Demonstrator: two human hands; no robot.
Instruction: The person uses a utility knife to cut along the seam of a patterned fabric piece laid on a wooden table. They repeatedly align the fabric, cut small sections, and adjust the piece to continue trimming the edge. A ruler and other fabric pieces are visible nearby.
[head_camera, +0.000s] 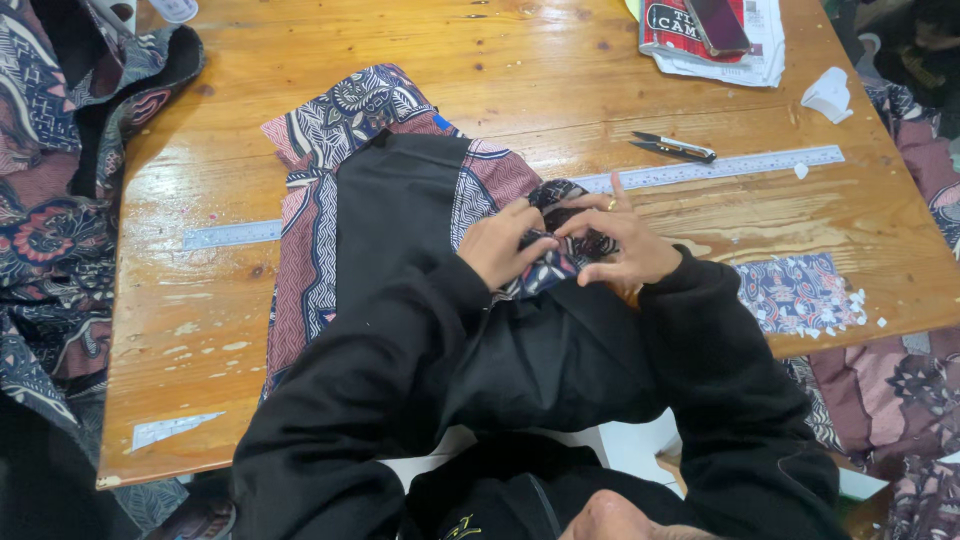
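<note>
Left hand (500, 245) and right hand (625, 240) meet mid-table, fingers (538, 243) pinched narrow on folded batik fabric piece (560, 262); garment (400, 200) spreads left; ruler (720, 168) beyond.

Ruler (720, 170) on table (200, 330), snips (675, 148) just behind it.

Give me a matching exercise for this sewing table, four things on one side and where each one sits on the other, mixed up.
Things:
1. ruler
2. snips
3. phone
4. patterned cloth

Places:
A. on the printed papers at the far edge
B. pinched in both hands
C. just beyond the ruler
D. lying across the table, partly under the cloth

Pairs: 1-D, 2-C, 3-A, 4-B
</note>
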